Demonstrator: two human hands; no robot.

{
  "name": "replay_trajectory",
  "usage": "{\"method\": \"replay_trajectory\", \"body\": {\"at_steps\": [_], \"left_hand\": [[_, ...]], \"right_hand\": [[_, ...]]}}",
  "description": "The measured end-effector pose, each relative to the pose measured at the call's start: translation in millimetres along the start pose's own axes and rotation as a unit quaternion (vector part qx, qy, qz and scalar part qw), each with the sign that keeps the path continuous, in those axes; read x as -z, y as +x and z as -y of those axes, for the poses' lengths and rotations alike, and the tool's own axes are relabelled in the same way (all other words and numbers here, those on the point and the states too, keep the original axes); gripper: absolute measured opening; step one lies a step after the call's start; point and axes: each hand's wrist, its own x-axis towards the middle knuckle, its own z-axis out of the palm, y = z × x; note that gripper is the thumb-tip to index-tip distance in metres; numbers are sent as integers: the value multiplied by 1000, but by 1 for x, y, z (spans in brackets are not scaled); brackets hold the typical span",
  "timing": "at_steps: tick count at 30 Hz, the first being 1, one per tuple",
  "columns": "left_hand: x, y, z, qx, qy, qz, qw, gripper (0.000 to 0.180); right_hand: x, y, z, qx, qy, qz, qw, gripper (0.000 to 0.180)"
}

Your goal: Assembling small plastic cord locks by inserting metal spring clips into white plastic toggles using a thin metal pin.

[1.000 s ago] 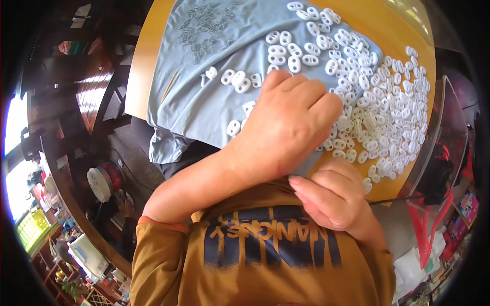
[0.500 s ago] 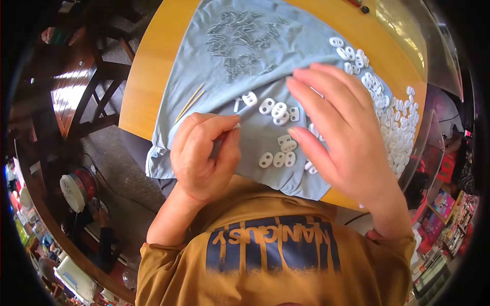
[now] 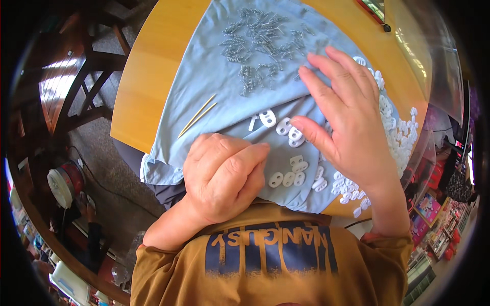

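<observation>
A light blue cloth (image 3: 214, 81) covers part of a round wooden table (image 3: 148, 71). My left hand (image 3: 224, 173) rests at the cloth's near edge with its fingers curled; I cannot see anything in it. Just right of it lie a few small white plastic pieces (image 3: 288, 178). My right hand (image 3: 347, 122) hovers flat, fingers spread, over more white pieces (image 3: 286, 126). A larger heap of white pieces (image 3: 398, 132) lies beyond it on the right. Small grey metal springs (image 3: 255, 41) are piled at the far side of the cloth. Two thin wooden sticks (image 3: 196, 116) lie on its left part.
Dark wooden chair frames (image 3: 81, 86) stand left of the table. A round red and white appliance (image 3: 64, 183) sits on the floor at lower left. Colourful goods fill shelves (image 3: 439, 214) at the right edge. A dark flat object (image 3: 375, 7) lies at the table's far side.
The view has tilted, bringing the springs into sight. My left hand has moved right toward the white pieces and closed more. My right hand stays spread over the pieces.
</observation>
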Motion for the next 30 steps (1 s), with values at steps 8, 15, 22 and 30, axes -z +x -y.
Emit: {"method": "replay_trajectory", "body": {"at_steps": [8,15,22,30], "left_hand": [[-2,-1,1,-2,-4,7,1000,30],[-1,-1,0,0,11,12,1000,30],[-1,0,-1,-3,13,16,1000,29],[-1,0,-2,-1,17,21,1000,28]], "right_hand": [[-1,0,-5,-23,-48,11,999,55],[4,-8,-9,-33,-31,15,999,52],[4,-8,-16,-28,-7,-33,999,41],[1,-5,-22,-34,1,-45,998,30]]}}
